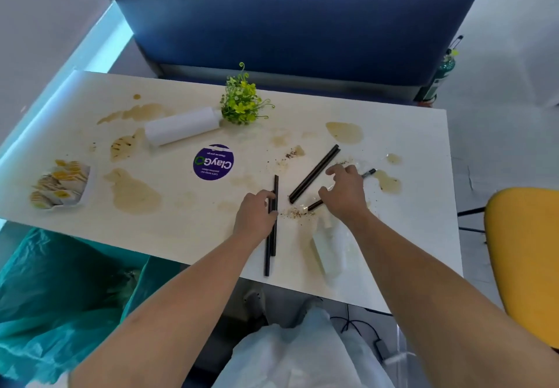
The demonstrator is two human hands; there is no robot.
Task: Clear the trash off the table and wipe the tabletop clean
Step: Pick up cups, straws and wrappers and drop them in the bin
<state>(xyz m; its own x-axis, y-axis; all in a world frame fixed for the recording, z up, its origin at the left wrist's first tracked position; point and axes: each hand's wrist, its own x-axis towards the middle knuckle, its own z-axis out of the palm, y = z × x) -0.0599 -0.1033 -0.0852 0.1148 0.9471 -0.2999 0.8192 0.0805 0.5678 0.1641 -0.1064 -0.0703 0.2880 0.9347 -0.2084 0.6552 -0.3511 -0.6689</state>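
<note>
Left hand [255, 215] grips two black sticks [268, 254] at near bench [181, 230] edge. Right hand [344, 194] curled over third stick [314, 205]; grip unclear. Brown spills [133, 191] left.

Round purple sticker [213, 162] on the table [181, 230], near its centre: white wordmark "ClayGo", the final letter drawn as a green ring, printed upside down as seen from the near side. Finer white lines curve above and below the wordmark; they are too small and blurred to read. Packets [60, 185] in the tray [87, 194] at the left edge bear yellow marks, with no legible lettering.
</note>
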